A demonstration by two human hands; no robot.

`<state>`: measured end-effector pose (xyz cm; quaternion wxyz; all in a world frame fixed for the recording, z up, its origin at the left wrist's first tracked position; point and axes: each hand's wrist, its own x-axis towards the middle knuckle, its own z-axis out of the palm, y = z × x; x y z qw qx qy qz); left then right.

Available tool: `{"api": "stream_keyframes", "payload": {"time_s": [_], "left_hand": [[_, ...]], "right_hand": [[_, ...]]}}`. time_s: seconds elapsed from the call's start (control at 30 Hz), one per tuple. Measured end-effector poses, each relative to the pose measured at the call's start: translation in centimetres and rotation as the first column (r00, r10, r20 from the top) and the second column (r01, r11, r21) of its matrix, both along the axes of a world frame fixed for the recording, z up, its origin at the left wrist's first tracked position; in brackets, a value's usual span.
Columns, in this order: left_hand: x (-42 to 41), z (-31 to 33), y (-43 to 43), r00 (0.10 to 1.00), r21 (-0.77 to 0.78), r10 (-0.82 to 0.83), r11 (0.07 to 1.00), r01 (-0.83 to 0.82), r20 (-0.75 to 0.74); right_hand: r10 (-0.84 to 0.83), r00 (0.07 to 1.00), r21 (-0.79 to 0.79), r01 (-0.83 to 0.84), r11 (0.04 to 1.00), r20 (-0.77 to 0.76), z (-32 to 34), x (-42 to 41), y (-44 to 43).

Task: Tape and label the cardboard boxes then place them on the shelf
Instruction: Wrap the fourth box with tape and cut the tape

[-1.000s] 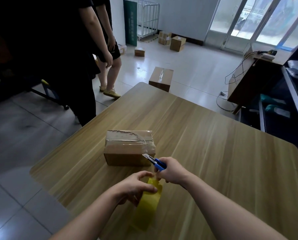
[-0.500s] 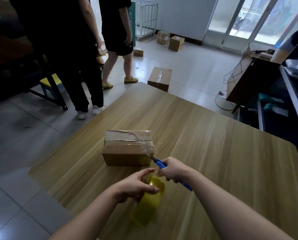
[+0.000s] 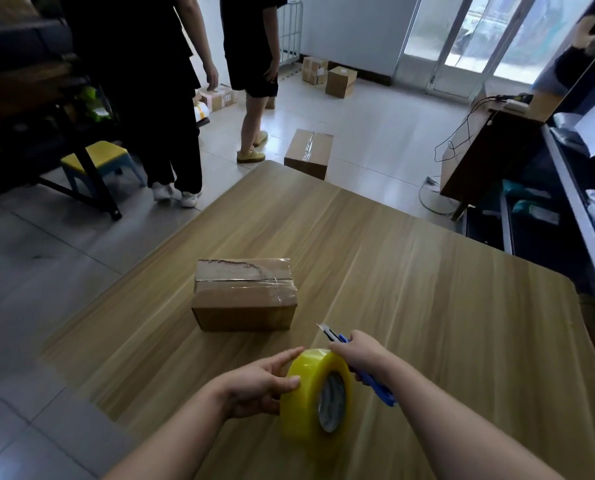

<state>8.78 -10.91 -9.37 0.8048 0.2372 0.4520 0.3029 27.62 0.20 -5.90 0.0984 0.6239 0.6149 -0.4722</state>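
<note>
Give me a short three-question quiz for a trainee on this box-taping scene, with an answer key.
1. True or false: the right hand grips the blue knife with its blade out.
2. The yellow tape roll is: A) on the floor, B) in the left hand, C) on a stool.
3. Fill in: the cardboard box on the table is touched by ___ hand.
Key: 1 true; 2 B; 3 neither.

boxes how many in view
5 boxes: one on the table, one on the floor beyond it, two by the far wall, one by the people's legs; others may be hidden.
</note>
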Motion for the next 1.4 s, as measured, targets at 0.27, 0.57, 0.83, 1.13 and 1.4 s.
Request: {"api": "stream_keyframes", "payload": {"time_s": [0.27, 0.57, 0.83, 1.13, 1.4], "left_hand": [[-1.6, -0.6, -0.2, 0.979, -0.193, -0.023, 0.981, -0.017, -0.201], [-0.1, -0.5, 1.0, 0.605, -0.177, -0.273, 0.961, 0.213, -0.748], [1.0, 0.9, 2.7, 0.027, -0.105, -0.128, 0.900, 0.423, -0.991], [-5.5, 1.6, 4.3, -0.325, 0.276, 0.386, 0.900, 0.336, -0.863], [-8.4, 2.6, 4.7, -0.018, 0.277, 0.279, 0.957, 0.088, -0.960]], "right_hand": [[0.123, 0.963, 0.008, -0.129, 0.992, 0.241, -3.0, 0.8, 0.1], [0.422, 0.731, 0.022, -0.512, 0.859, 0.537, -4.8, 0.4, -1.1], [0.505, 0.611, 0.032, -0.656, 0.754, 0.609, -3.9, -0.4, -0.8], [0.166, 0.965, 0.255, -0.112, 0.961, -0.204, -2.0, -5.3, 2.0], [-0.004, 0.909, 0.282, 0.133, 0.950, -0.416, -1.6, -7.8, 2.4]]}}
